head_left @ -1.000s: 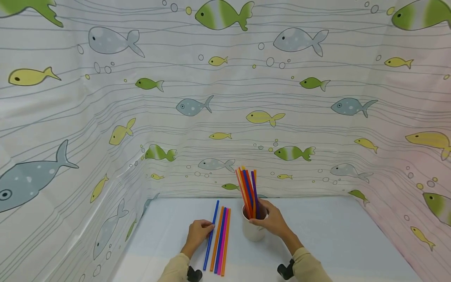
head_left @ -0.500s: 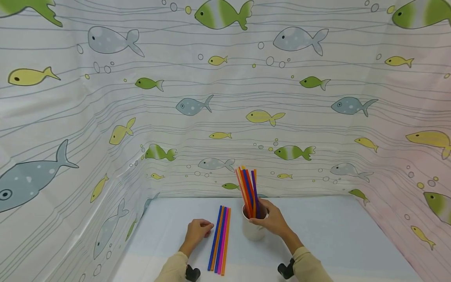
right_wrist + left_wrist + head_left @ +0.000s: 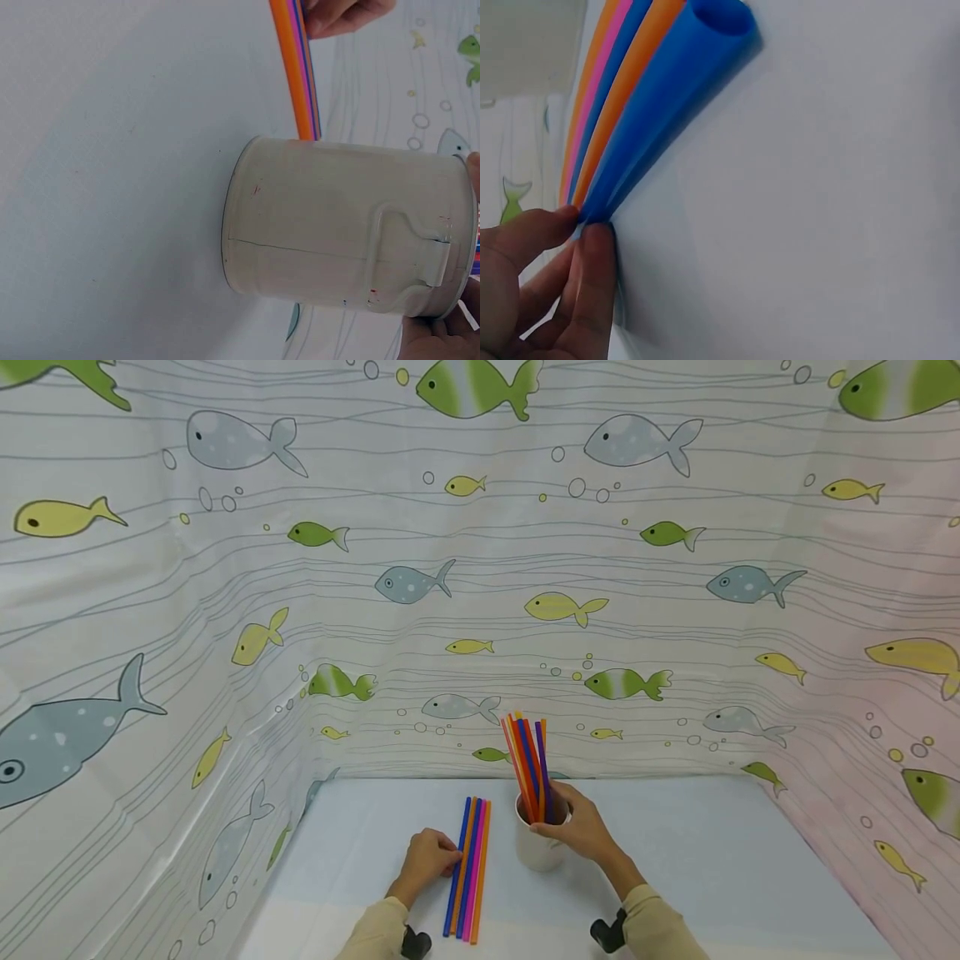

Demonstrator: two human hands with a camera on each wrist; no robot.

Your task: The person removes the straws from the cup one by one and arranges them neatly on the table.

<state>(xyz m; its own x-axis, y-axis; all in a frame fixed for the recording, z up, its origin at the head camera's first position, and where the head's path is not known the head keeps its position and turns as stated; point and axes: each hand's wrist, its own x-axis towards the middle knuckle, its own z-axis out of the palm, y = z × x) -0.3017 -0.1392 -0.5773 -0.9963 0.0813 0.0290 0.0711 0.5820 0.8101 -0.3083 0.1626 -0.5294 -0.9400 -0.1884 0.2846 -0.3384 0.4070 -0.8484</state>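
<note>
On the white table lies a row of several straws, orange, pink and blue, side by side, with a blue straw (image 3: 449, 910) on the left edge. My left hand (image 3: 427, 862) is beside that edge, thumb and fingertips pinching the blue straw, as the left wrist view also shows at the straw's far part (image 3: 664, 105). To the right of the row stands a cream mug (image 3: 537, 852) holding a bunch of upright colored straws (image 3: 529, 768). My right hand (image 3: 583, 827) grips the mug at its rim, thumb on the near side. The handle shows in the right wrist view.
A curtain (image 3: 555, 527) printed with fish surrounds the table (image 3: 697, 860) at the back and sides. Dark wrist mounts (image 3: 611, 933) sit at both sleeves.
A second ago the blue straw lay apart on the left; it now sits against the row. My left hand drew off it, then came back to touch it. The right hand stays on the mug.
</note>
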